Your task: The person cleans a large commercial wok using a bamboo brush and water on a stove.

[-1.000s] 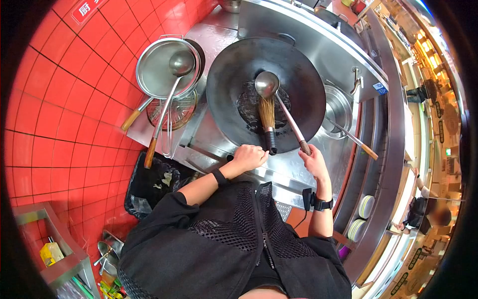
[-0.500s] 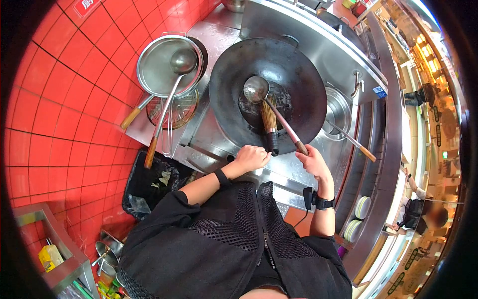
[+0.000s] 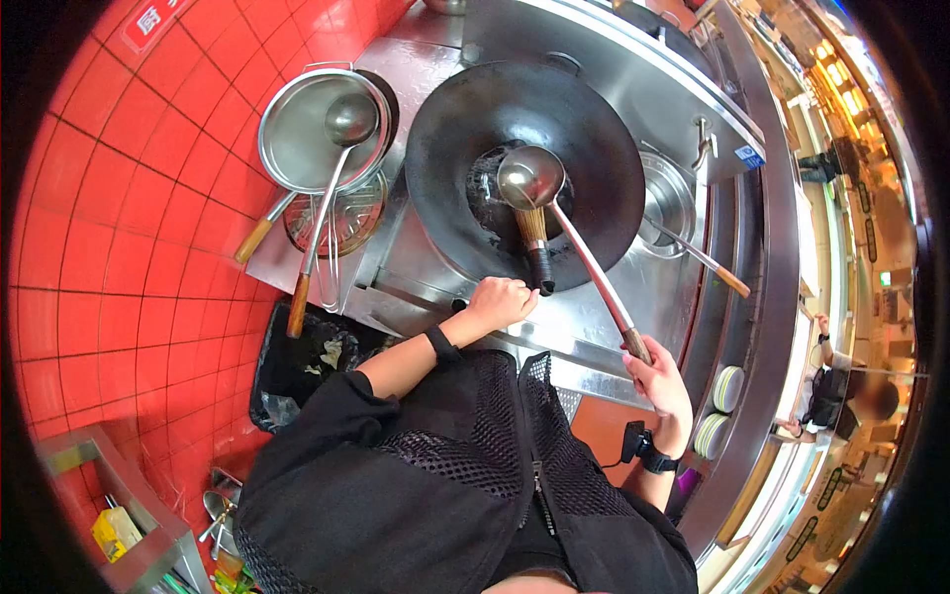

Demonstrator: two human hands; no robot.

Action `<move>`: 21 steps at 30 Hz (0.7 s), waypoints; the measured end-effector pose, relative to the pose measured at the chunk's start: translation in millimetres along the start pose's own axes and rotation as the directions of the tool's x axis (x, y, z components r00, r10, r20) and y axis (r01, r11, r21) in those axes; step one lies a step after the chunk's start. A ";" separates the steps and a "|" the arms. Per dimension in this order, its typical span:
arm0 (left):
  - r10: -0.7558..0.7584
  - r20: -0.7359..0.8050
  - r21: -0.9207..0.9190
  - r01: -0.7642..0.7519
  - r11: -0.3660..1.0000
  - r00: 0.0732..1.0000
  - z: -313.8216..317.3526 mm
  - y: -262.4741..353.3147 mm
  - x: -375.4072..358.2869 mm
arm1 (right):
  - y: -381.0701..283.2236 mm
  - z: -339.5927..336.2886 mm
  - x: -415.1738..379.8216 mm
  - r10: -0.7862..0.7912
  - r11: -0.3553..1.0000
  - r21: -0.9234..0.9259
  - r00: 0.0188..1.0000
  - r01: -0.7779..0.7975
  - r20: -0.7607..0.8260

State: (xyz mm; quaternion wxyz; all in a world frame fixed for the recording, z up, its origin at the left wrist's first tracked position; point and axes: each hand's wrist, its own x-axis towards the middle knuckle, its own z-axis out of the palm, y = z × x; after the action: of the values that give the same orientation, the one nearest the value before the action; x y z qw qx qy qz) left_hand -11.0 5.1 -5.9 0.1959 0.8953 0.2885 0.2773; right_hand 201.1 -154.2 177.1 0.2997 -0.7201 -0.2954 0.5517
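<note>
Here, left hand (image 3: 502, 302) fingers clenched on the bamboo brush (image 3: 535, 250), right hand (image 3: 661, 381) low, gripping the ladle (image 3: 531, 178) handle.

the long-handled steel ladle (image 3: 584, 257) slants across the round black wok (image 3: 594, 129), above the bamboo brush (image 3: 534, 247); bare wok wall lies open at its far side. stacked steel strainers (image 3: 297, 129) crowd the left counter.

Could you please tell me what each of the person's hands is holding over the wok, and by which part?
The left hand grips the bamboo wok brush by its black handle end; the right hand holds the long steel ladle by its wooden handle end.
</note>
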 end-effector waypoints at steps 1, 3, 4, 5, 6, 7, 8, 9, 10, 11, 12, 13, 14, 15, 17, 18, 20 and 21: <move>-0.004 0.000 0.005 0.004 1.000 1.000 0.0 -0.2 -0.2 | 4.4 -0.4 -9.3 -0.029 0.996 -0.088 0.997 0.023 -0.069; 0.008 0.002 -0.009 -0.008 1.000 1.000 1.2 1.3 2.5 | 18.5 -3.4 -18.4 -0.099 0.976 -0.210 0.983 0.065 -0.152; 0.007 0.004 -0.004 -0.007 1.000 1.000 -0.4 1.0 3.3 | 20.3 -2.5 -22.2 -0.157 0.944 -0.318 0.968 0.088 -0.197; 0.005 0.008 0.004 -0.005 1.000 1.000 -1.6 1.2 2.7 | 22.7 -2.2 -25.5 -0.217 0.901 -0.421 0.948 0.103 -0.231; -0.007 0.023 0.000 0.007 1.000 1.000 0.4 0.4 2.0 | 25.3 -4.1 -26.9 -0.145 0.941 -0.335 0.956 0.054 -0.253; 0.002 0.029 0.000 -0.002 1.000 1.000 2.6 0.1 1.9 | 29.5 -4.6 -27.6 -0.143 0.944 -0.327 0.955 0.052 -0.261; 0.004 0.034 0.013 -0.005 1.000 0.999 4.0 -0.8 1.5 | 33.9 -4.4 -27.2 -0.171 0.951 -0.297 0.944 0.084 -0.282; 0.007 0.038 0.028 -0.008 1.000 0.999 3.0 -0.8 2.1 | 37.4 -3.9 -27.0 -0.198 0.957 -0.266 0.932 0.117 -0.304; 0.018 0.047 0.031 -0.019 0.999 0.999 2.0 -0.6 2.2 | 39.4 -1.8 -27.0 -0.173 0.965 -0.246 0.932 0.095 -0.319; 0.002 0.039 0.022 -0.003 1.000 0.999 1.4 0.2 2.0 | 41.8 -1.3 -26.1 -0.169 0.968 -0.233 0.930 0.094 -0.328; -0.012 0.030 0.011 0.012 1.000 0.999 1.5 1.0 2.5 | 43.9 -1.8 -24.3 -0.136 0.984 -0.151 0.945 0.094 -0.298; 0.002 0.040 0.010 -0.002 1.000 0.999 1.9 1.4 3.2 | 44.3 -2.1 -23.1 -0.106 0.994 -0.066 0.958 0.091 -0.267; -0.007 0.040 0.017 0.006 1.000 0.999 2.2 2.4 3.1 | 42.7 -2.6 -23.9 -0.069 0.997 0.014 0.967 0.074 -0.243; -0.013 0.038 0.026 0.012 1.000 0.999 2.0 2.2 4.0 | 44.1 -1.2 -22.8 -0.065 0.997 0.028 0.965 0.075 -0.255; -0.001 0.040 0.039 0.000 0.999 0.999 1.2 3.3 5.5 | 48.6 2.0 -19.2 -0.019 0.976 0.209 0.981 0.060 -0.192; -0.006 0.033 0.051 0.004 0.999 0.999 0.6 4.0 5.2 | 51.8 6.5 -16.3 -0.020 0.969 0.238 0.981 0.067 -0.195; -0.008 0.041 0.052 0.005 0.999 0.999 0.4 5.6 5.2 | 60.0 8.7 -15.5 -0.025 0.962 0.259 0.978 0.080 -0.208; -0.024 0.035 0.054 0.022 0.998 0.999 0.7 6.2 5.6 | 62.7 8.9 -15.5 -0.034 0.960 0.265 0.977 0.091 -0.212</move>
State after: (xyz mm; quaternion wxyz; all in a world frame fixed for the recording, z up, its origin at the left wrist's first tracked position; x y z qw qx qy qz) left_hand -4.3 3.7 -1.1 0.1802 0.9016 0.3026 0.2511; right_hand 195.0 -205.5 137.3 0.4423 -0.7153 -0.2068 0.5000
